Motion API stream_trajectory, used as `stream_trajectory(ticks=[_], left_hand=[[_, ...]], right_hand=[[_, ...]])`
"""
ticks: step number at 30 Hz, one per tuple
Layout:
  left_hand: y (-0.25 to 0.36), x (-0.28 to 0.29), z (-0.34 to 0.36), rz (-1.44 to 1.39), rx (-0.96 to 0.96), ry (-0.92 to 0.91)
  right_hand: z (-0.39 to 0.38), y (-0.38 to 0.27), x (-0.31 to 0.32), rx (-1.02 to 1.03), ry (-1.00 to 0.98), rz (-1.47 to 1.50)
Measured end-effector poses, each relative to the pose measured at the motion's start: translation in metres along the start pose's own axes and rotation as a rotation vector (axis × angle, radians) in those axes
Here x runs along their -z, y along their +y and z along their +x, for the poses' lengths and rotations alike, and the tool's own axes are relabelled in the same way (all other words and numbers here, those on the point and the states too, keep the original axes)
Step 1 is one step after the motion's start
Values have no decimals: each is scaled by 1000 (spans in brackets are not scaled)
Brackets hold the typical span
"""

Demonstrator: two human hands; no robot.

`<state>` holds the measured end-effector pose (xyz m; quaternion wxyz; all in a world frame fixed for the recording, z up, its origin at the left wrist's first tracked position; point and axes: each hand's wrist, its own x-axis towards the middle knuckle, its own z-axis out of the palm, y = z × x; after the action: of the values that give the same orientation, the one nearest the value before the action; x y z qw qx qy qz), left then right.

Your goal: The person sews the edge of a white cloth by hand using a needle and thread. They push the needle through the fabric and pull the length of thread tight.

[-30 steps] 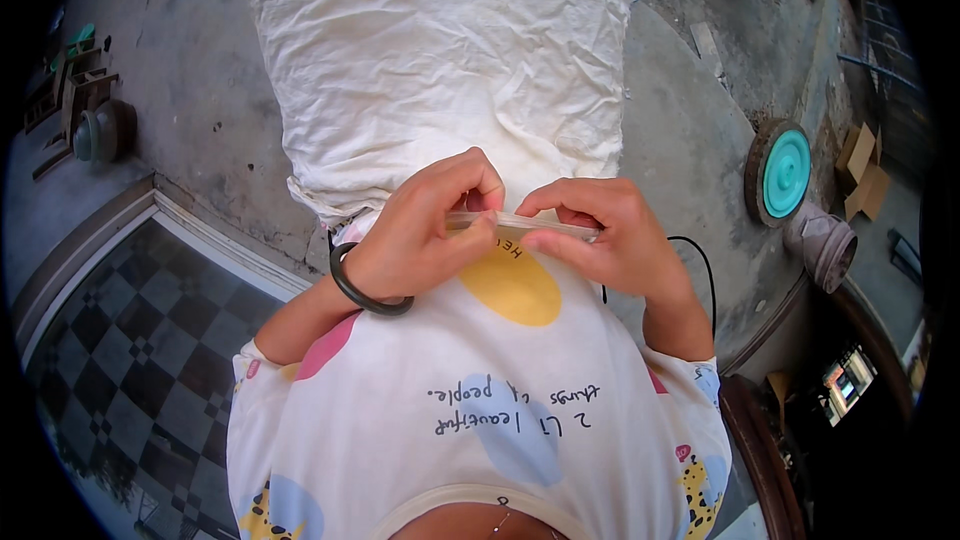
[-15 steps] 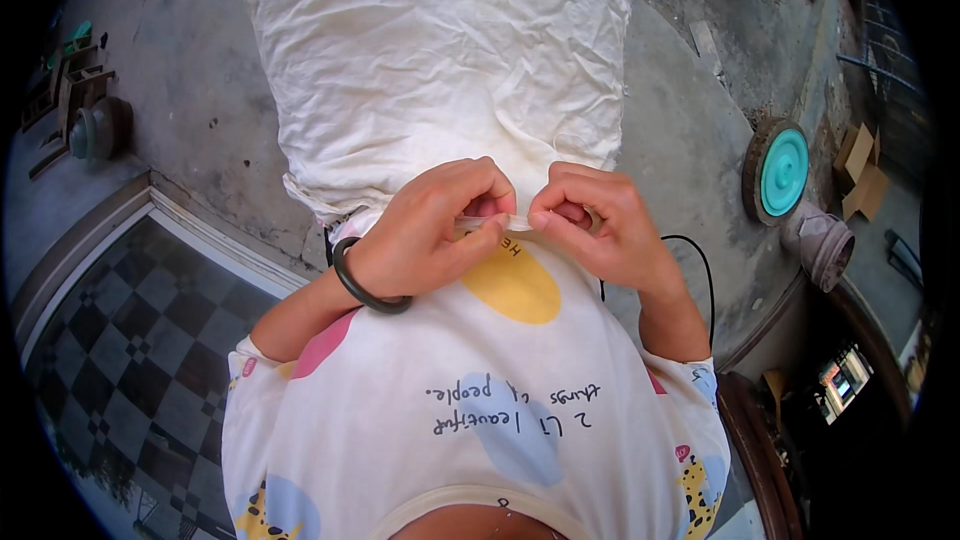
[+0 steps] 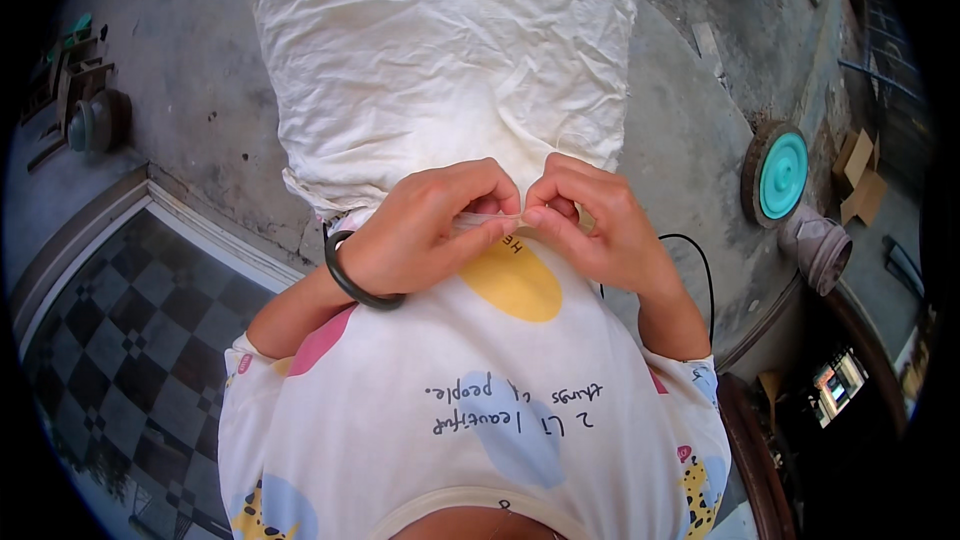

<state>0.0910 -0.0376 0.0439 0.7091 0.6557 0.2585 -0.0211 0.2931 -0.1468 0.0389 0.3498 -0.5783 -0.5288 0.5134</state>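
Observation:
A wrinkled cream-white cloth (image 3: 450, 60) lies spread over my lap, its far corners reaching past my knees. At its near side, close to my belly, both hands meet with their fingertips almost touching. My left hand (image 3: 430, 220), a dark bangle (image 3: 358, 275) round its wrist, pinches a thin pale edge of the cloth between thumb and curled fingers. My right hand (image 3: 595, 220) is closed in the same kind of pinch at that edge. Whether a loose thread or something small lies between the fingertips, I cannot make out.
Concrete floor (image 3: 200, 70) surrounds me. To the right are a round turquoise-topped object (image 3: 782, 176), a pale bucket-like vessel (image 3: 818, 248) and an open cardboard box (image 3: 860, 175). A dark cable (image 3: 708, 285) curves by my right arm. At left is a checkered tiled floor (image 3: 130, 340).
My fingertips have drawn slightly closer together, and less of the pale edge shows between them. My right hand has shifted a little to the left. The cloth lies nearly as before.

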Motion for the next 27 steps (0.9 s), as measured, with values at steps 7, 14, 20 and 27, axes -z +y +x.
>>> stream_trajectory(ticks=[7, 14, 20, 27], left_hand=[[-6, 0, 0, -62, -65, 55], [-13, -1, -1, -365, 90, 50], [-14, 3, 0, -241, 37, -1], [-13, -1, 1, -250, 137, 53]], right_hand=[[-2, 2, 1, -73, -56, 53], [-3, 3, -1, -128, -66, 114], [-3, 6, -2, -167, -62, 120], [-4, 1, -4, -129, -2, 26]])
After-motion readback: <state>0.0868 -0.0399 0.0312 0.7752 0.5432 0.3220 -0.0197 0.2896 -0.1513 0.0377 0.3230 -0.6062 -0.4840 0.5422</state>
